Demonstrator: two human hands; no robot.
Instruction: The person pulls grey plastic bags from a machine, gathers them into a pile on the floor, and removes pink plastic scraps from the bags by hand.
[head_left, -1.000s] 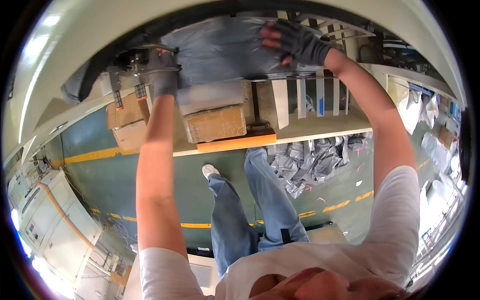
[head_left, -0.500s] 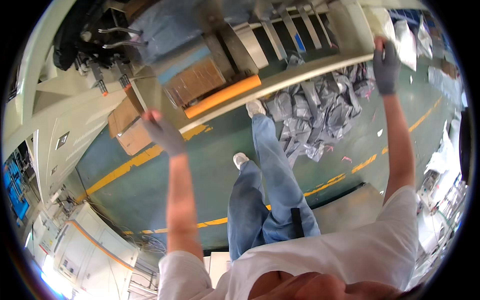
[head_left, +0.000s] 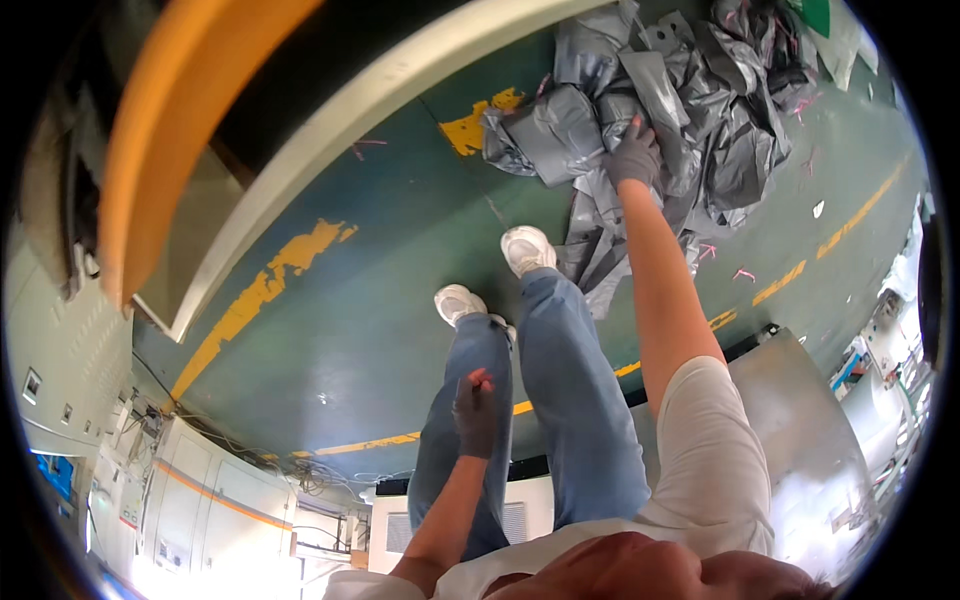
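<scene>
A heap of crumpled grey plastic bags [head_left: 737,165] lies on the green floor ahead and to the right. My right hand [head_left: 636,160], in a grey glove with bare fingertips, reaches down onto the near left side of that heap, its fingers stretched out over the plastic. No bag is visibly lifted. My left hand [head_left: 475,412], gloved the same way, hovers in front of my left leg with its fingers curled in. Nothing shows in it.
A pale machine rail [head_left: 335,125] and an orange padded bar [head_left: 165,140] curve across the upper left. White cabinets [head_left: 215,485] stand at lower left, and a metal-topped surface [head_left: 790,440] at lower right. Pink scraps [head_left: 743,274] dot the floor beside the heap.
I have bent down toward the floor. My right hand has left the rail's far end and moved onto the bags; my left has drawn back from beside the cardboard box to my legs.
</scene>
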